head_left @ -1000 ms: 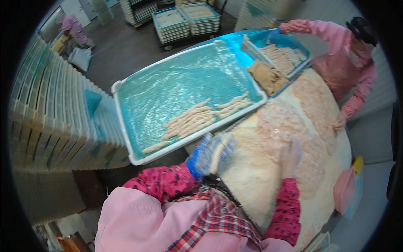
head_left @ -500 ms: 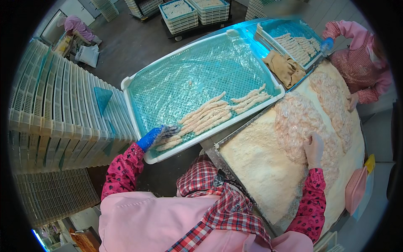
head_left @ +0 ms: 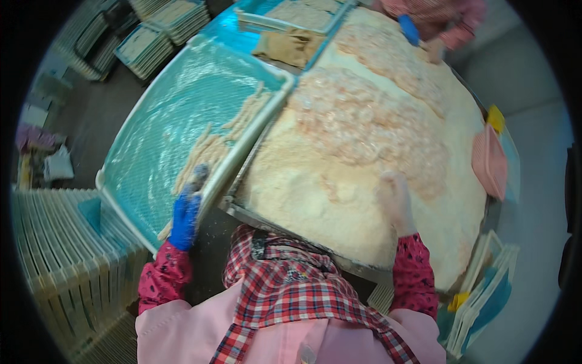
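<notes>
At the near end of a white tray (head_left: 136, 227) lined with clear film over blue-green mesh, my left hand (head_left: 185, 218) in a blue glove reaches its powdery fingers over pale coated strips (head_left: 203, 151). Its fingers look stretched out, somewhat blurred. My right hand (head_left: 395, 200), in a pale glove, is over the cream-coloured powder (head_left: 303, 206) beside a heap of raw pinkish meat pieces (head_left: 370, 115). The right fingers are curled in and smeared; whether anything is in them is hidden.
A co-worker (head_left: 439, 27) stands across the powder table. Tan cloth (head_left: 291, 47) lies beside another tray of strips (head_left: 303, 13). A pink basket (head_left: 490, 161) sits at the table's right edge. Stacked trays (head_left: 79, 267) rise at my left, more stacks (head_left: 145, 48) behind.
My view has swung right, so the tray now appears further left. My right hand now appears over powder below the meat heap. My left hand stays at the tray's near strips.
</notes>
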Tool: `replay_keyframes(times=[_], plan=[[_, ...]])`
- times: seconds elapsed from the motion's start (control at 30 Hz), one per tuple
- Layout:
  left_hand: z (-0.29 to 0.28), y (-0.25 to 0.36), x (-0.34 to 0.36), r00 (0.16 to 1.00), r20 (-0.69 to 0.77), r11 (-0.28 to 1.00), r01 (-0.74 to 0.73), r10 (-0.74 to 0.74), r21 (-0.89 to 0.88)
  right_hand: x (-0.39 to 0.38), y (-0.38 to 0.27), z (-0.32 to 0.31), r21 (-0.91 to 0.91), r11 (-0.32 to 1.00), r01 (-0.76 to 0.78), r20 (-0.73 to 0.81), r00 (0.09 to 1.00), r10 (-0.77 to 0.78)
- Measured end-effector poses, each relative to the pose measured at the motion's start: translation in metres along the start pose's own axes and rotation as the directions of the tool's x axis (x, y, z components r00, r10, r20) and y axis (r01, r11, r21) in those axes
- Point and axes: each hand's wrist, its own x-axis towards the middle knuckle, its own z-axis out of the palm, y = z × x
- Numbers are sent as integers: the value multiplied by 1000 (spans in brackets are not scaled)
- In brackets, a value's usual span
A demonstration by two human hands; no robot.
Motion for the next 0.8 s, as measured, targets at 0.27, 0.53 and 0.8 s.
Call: replay_keyframes(times=[0.27,0.53,0.8], plan=[[245,-62,53,830,466,821,-479,307,312,-60,-14,35,-400,891,215,46,975,-215],[293,-69,63,739,620,747,-563,264,353,-82,21,9,-289,956,-48,-452,887,-93],[258,-47,84,848,529,947,-138,-38,289,-65,24,-4,448,813,-372,-24,904,427]])
